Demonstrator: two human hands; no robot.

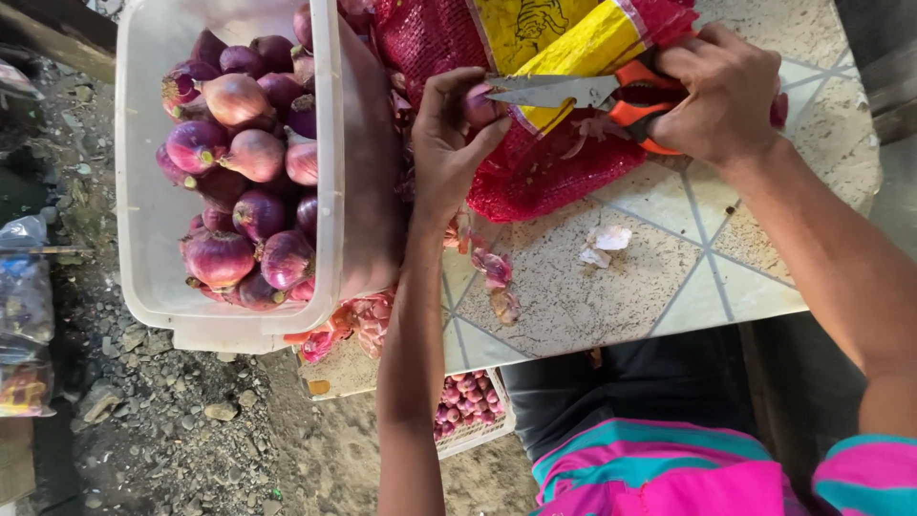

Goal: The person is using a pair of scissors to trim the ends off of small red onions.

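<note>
Left hand (449, 143) has its fingers pinched around a small red onion (478, 105), held over the red mesh sack (535, 172) at the far side of the tiled counter (573, 296). Right hand (721, 96) has its fingers wrapped through the orange handles of the scissors (583, 91), blades slightly parted and tips right at the onion. White plastic tub (143, 220) of red onions sits left, overhanging the counter edge. Loose skins (497, 272) lie near the left wrist.

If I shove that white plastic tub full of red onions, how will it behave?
The white plastic tub is probably heavy, being packed with red onions. It overhangs the tiled table, so it may tip. Thin walls likely flex.
</note>
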